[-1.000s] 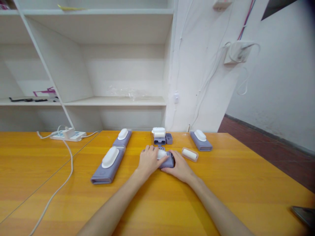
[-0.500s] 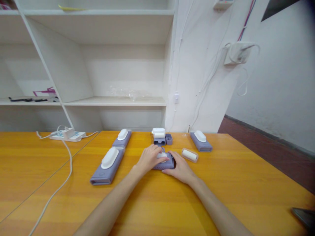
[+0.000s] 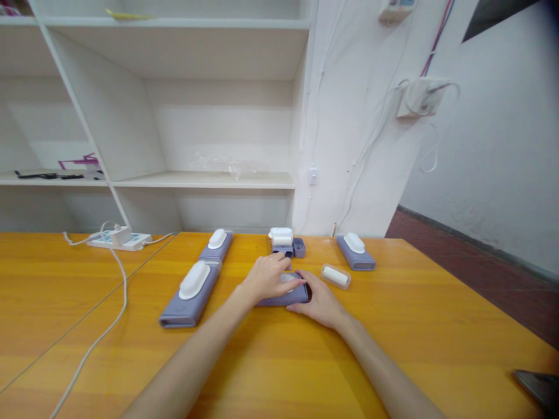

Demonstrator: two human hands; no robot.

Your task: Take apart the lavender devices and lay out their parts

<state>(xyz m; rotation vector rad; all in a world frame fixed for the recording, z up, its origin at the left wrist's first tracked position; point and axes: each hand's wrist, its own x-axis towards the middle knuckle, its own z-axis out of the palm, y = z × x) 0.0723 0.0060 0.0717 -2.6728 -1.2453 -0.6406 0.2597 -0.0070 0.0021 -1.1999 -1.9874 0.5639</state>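
A flat purple case (image 3: 276,300) with a white patch on top lies on the table between my hands. My right hand (image 3: 321,298) grips its right end, thumb at the near side and fingers at the far side. Over its top reaches my left hand (image 3: 269,276), thumb and fingers pressing on or around the white part; most of the case's upper face is hidden by it. Just beyond stand a purple holder with white rolls (image 3: 282,237) and a small purple box (image 3: 299,248). To the right lies a clear-edged case with a white roll (image 3: 336,276).
Two purple cases with white oval pieces, one nearer (image 3: 188,299) and one farther (image 3: 217,244), lie at left; a similar case (image 3: 356,254) is at right. A power strip (image 3: 117,238) trails a white cable (image 3: 124,279). White shelves (image 3: 205,179) stand behind; a dark object (image 3: 539,387) is at the right edge.
The purple case between my hands now reaches farther left and its near edge shows under my left wrist. My left hand has shifted slightly; my right hand keeps hold of the right end.
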